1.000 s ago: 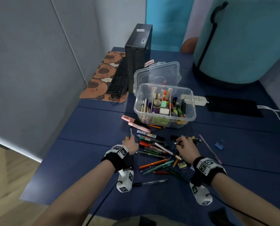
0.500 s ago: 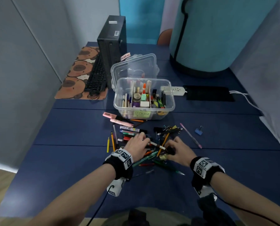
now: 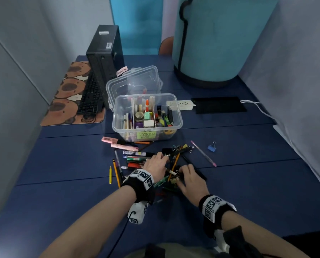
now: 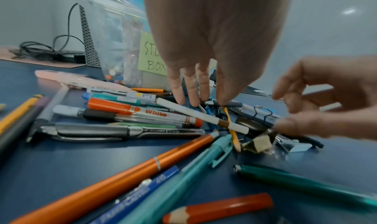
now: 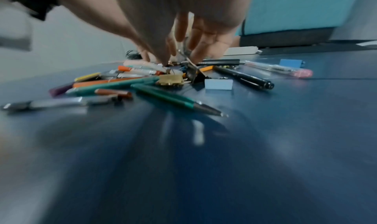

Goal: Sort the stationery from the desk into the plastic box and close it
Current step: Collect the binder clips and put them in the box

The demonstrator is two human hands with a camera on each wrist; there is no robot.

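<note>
Nearest the person, both forearms reach forward over the dark blue desk (image 3: 66, 159), each wrist wrapped in a black band carrying printed square markers. The left hand (image 3: 154, 164) hangs palm down over the heap of stationery (image 3: 146, 161), its fingers (image 4: 179, 92) straight, slightly spread and pointing down — the tips touch or nearly touch a white pen (image 4: 202, 115) and a tangle of clips without closing on anything. The right hand (image 3: 189, 178) sits just beside it over the right part of the heap; its fingers are loosely bent and apart, and whether they pinch anything cannot be told, since the right wrist view is blurred.

Under and around the hands lie an orange pen (image 4: 114, 180), a teal pen (image 4: 183, 175), a whiteboard marker (image 4: 142, 110), a black marker (image 5: 244, 78), a gold binder clip (image 5: 170, 80) and a pale blue eraser (image 5: 218, 84). To the left of the heap, yellow pencils (image 3: 115, 173) lie apart; to the right, a pink pen (image 3: 203, 153) and a blue binder clip (image 3: 211, 147) lie on their own.

Beyond the heap stands the plastic box (image 3: 177, 116) — open, divided into compartments already holding items, with a green label on its near wall. Its lid (image 3: 133, 81) leans upright behind it. Further back are a power strip (image 3: 180, 105), a keyboard (image 3: 90, 97) on a patterned mat (image 3: 62, 101), and a black computer tower (image 3: 103, 51).
</note>
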